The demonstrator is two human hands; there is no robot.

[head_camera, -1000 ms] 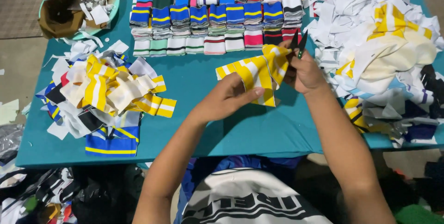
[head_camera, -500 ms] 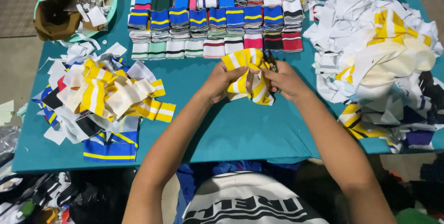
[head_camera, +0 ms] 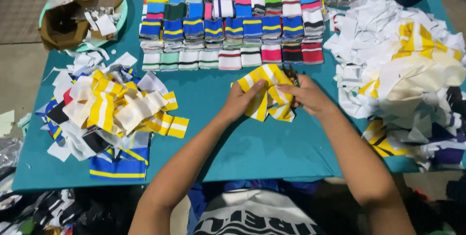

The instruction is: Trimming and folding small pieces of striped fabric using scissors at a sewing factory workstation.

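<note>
Yellow-and-white striped knit band (head_camera: 266, 94) lies mid-frame on the teal table (head_camera: 252, 152), just below the stacked rows of folded bands (head_camera: 233, 26). Long axis runs diag., upper right to lower left; stripes run along it. L hand (head_camera: 242, 101) is closed on the band's left part, thumb on top. R hand (head_camera: 307, 95) grips dark scissors (head_camera: 291, 75) at the band's upper right edge, tips pointing up-frame. Cut scrap pile (head_camera: 107, 113) at left, uncut fabric heap (head_camera: 407, 75) at right.
</note>
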